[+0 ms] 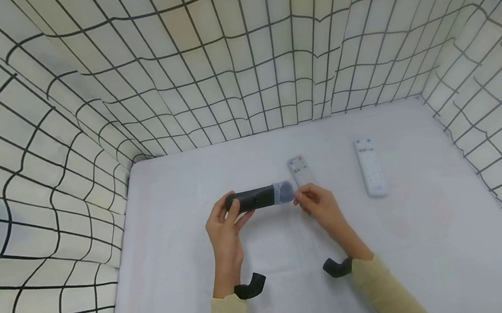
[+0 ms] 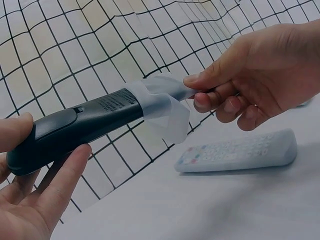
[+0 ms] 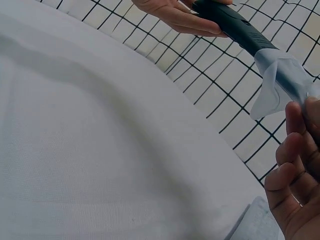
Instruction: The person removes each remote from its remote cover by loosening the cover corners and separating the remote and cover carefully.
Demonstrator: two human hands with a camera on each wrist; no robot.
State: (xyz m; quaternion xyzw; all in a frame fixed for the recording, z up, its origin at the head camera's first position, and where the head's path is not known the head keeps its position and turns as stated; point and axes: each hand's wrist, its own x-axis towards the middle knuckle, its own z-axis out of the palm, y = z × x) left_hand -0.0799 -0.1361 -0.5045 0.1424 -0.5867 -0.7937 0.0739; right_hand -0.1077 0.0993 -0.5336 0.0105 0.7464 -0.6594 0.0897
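Observation:
A black remote control (image 1: 256, 198) is held above the table, its battery-cover side showing in the left wrist view. My left hand (image 1: 225, 228) grips it at one end, thumb on one side and fingers on the other. A translucent whitish sleeve (image 2: 162, 102) covers the remote's other end, with a loose flap hanging down. My right hand (image 1: 319, 205) pinches the sleeve's far tip between thumb and forefinger, the other fingers curled. Just behind the right hand, a small white remote (image 1: 300, 170) lies on the table, buttons up.
A longer white remote (image 1: 371, 168) lies farther right on the white-covered table (image 1: 166, 273). White walls with a black grid (image 1: 228, 53) enclose the table at the back and both sides. Black straps (image 1: 250, 286) stick out from both wrists.

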